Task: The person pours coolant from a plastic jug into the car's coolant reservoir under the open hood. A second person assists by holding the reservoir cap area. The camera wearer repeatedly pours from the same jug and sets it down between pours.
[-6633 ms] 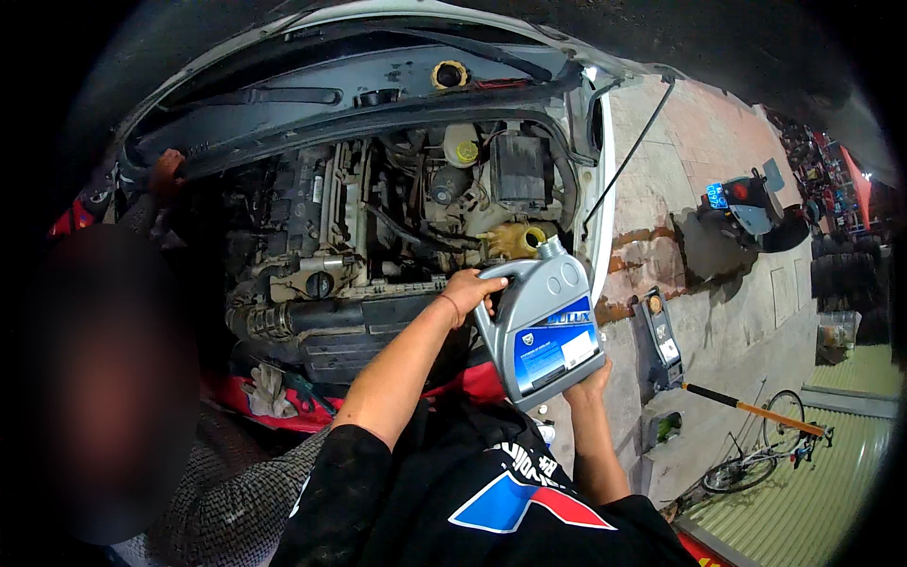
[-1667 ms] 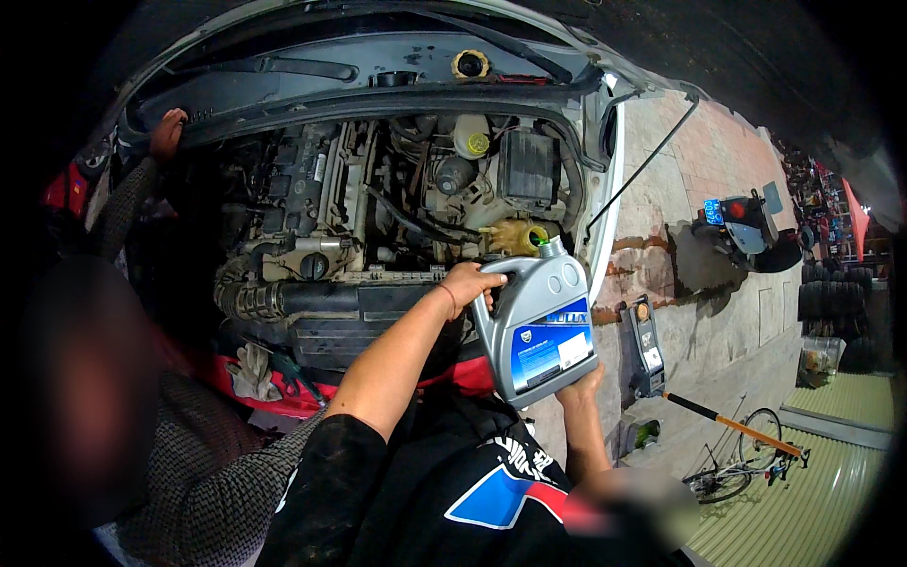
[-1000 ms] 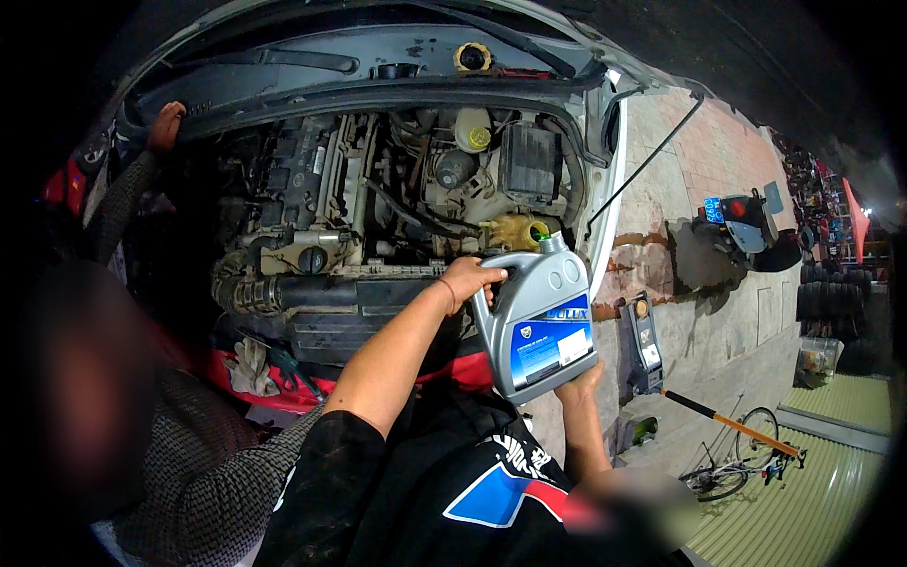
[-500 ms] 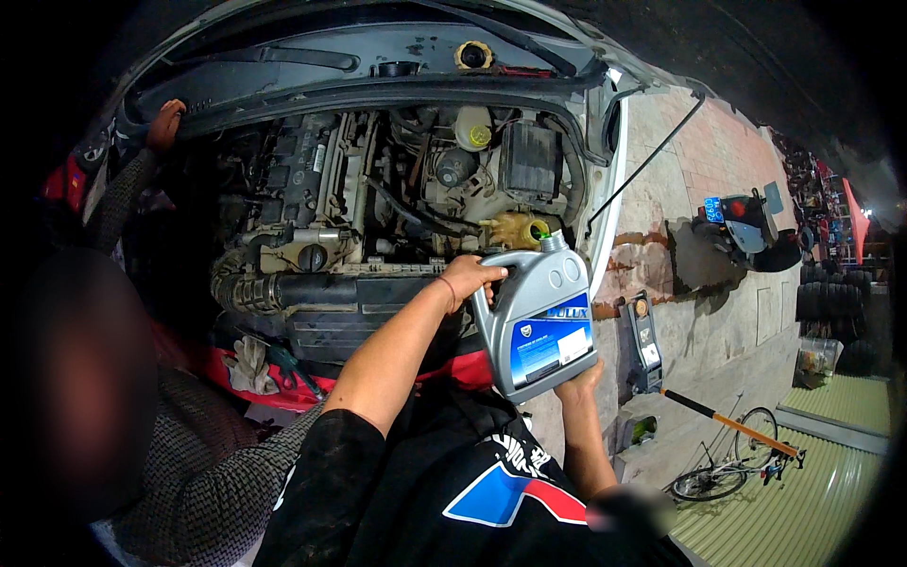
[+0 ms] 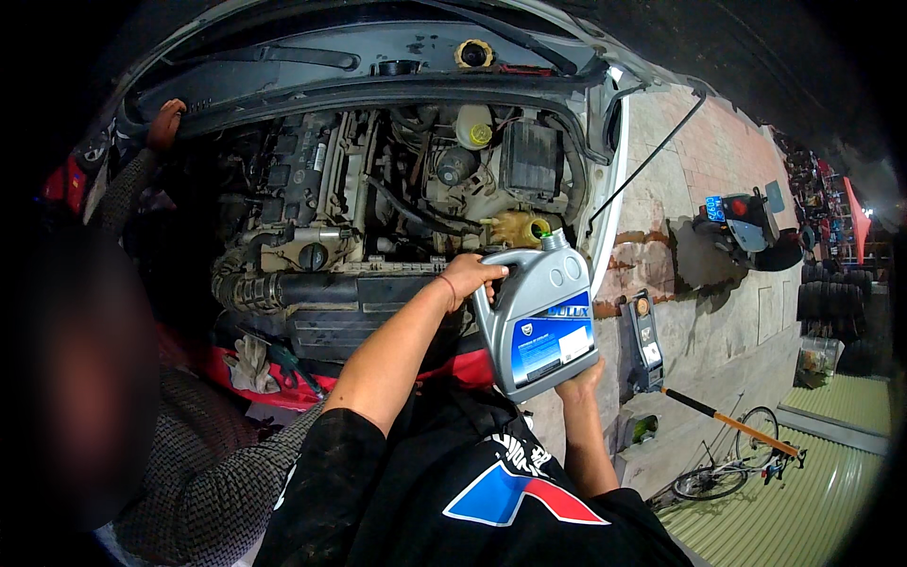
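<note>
My left hand (image 5: 470, 280) is wrapped round the handle of a silver-grey plastic jug (image 5: 539, 293) with a blue label. Under its bottom end, my right hand (image 5: 580, 382) grips the base, the fingers partly hidden behind it. The jug leans over the front of an open engine bay. Its uncapped neck (image 5: 553, 241) meets the open mouth of a yellowed plastic reservoir (image 5: 512, 228). Green shows at that mouth; whether liquid is flowing I cannot tell. A yellowish cap (image 5: 473, 54) rests on the cowl at the back.
Another person's hand (image 5: 166, 123) rests on the far left edge of the bay; their checked sleeve (image 5: 222, 482) is beside me. A glove (image 5: 251, 367) lies on the red front edge. To the right are a prop rod (image 5: 647, 163), floor jack (image 5: 646, 345), bicycle (image 5: 709, 481) and scooter (image 5: 746, 225).
Almost nothing differs. The jug and both my hands hold nearly the same place, and the other person's hand stays on the bay's edge.
</note>
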{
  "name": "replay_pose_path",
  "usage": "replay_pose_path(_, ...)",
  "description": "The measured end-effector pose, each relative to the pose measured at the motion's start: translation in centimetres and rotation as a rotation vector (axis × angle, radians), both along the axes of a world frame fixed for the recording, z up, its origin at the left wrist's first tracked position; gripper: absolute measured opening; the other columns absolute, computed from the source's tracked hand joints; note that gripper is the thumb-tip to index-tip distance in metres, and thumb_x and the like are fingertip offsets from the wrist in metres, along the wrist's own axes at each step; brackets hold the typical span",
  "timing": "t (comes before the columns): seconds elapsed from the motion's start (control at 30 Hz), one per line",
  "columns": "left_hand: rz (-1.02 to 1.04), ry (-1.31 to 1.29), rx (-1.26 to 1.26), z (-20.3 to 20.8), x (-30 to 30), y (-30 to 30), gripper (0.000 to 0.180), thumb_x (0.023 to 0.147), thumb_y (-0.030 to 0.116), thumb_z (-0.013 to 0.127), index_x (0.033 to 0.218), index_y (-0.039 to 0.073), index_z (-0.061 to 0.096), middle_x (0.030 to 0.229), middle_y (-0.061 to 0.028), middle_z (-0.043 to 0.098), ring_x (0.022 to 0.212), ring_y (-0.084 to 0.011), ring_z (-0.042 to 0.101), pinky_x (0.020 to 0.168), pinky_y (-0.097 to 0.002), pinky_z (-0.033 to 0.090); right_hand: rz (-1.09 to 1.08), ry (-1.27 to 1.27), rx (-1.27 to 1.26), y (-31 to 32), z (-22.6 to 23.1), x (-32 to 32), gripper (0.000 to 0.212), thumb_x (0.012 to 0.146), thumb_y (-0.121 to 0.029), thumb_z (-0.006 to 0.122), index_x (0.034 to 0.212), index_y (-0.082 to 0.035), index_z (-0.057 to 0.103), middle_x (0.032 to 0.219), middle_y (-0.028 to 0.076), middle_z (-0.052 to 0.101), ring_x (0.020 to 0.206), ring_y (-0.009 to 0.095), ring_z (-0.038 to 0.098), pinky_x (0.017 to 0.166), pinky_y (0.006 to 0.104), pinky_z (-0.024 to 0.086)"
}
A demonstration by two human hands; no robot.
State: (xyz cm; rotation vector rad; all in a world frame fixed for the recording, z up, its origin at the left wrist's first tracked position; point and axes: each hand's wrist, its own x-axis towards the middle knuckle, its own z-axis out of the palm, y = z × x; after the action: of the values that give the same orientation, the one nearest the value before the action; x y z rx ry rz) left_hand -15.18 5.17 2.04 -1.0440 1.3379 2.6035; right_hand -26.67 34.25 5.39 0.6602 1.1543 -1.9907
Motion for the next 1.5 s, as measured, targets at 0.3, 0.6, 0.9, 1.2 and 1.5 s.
replay_pose_path(0.3,-0.017,-0.018,-0.02,0.7,0.0,-0.1,0.029,0.088,0.026,0.077,0.089,0.001,0.063,0.067,-0.0063,0.06,0.054,-0.0193,0.063,0.052,-0.0343,0.054,0.02,0.024,-0.012,0.4,-0.8,-0.2,0.061,0.098,-0.039,0.025,0.136,-0.003,0.056,0.134,0.016,0.06,0.119,0.035,0.06,0.102,0.0485,0.048)
replay_pose_path(0.6,-0.021,-0.02,0.02,0.2,-0.1,-0.2,0.029,0.088,0.025,0.078,0.092,0.001,0.062,0.068,-0.0046,0.057,0.056,-0.0181,0.061,0.054,-0.0341,0.055,-0.012,-0.005,0.033,0.4,-0.8,-0.2,0.062,0.098,-0.044,0.025,0.136,-0.006,0.056,0.136,0.014,0.059,0.121,0.035,0.058,0.104,0.0502,0.046)
replay_pose_path(0.9,-0.036,-0.006,0.025,0.4,0.0,-0.3,0.03,0.088,0.025,0.077,0.096,0.001,0.062,0.07,-0.0038,0.056,0.058,-0.017,0.06,0.055,-0.0341,0.056,0.021,0.003,-0.005,1.2,-2.0,-0.8,0.067,0.098,-0.049,0.021,0.139,-0.008,0.054,0.139,0.014,0.057,0.123,0.036,0.056,0.106,0.0518,0.045)
replay_pose_path(1.2,-0.024,-0.026,0.028,1.0,0.1,-0.2,0.029,0.089,0.025,0.077,0.095,0.001,0.062,0.071,-0.0035,0.055,0.058,-0.0172,0.06,0.055,-0.0343,0.056,0.007,0.007,0.002,0.6,-0.9,-0.4,0.061,0.099,-0.041,0.026,0.137,-0.004,0.055,0.137,0.017,0.058,0.121,0.036,0.059,0.103,0.0483,0.048)
replay_pose_path(1.5,-0.025,-0.033,0.041,1.0,0.1,-0.2,0.029,0.088,0.025,0.077,0.096,0.002,0.062,0.071,-0.004,0.056,0.059,-0.0177,0.06,0.056,-0.0348,0.056,0.023,0.008,0.002,0.4,-0.6,-0.4,0.06,0.1,-0.041,0.024,0.136,-0.006,0.056,0.136,0.015,0.059,0.119,0.036,0.059,0.102,0.0505,0.048)
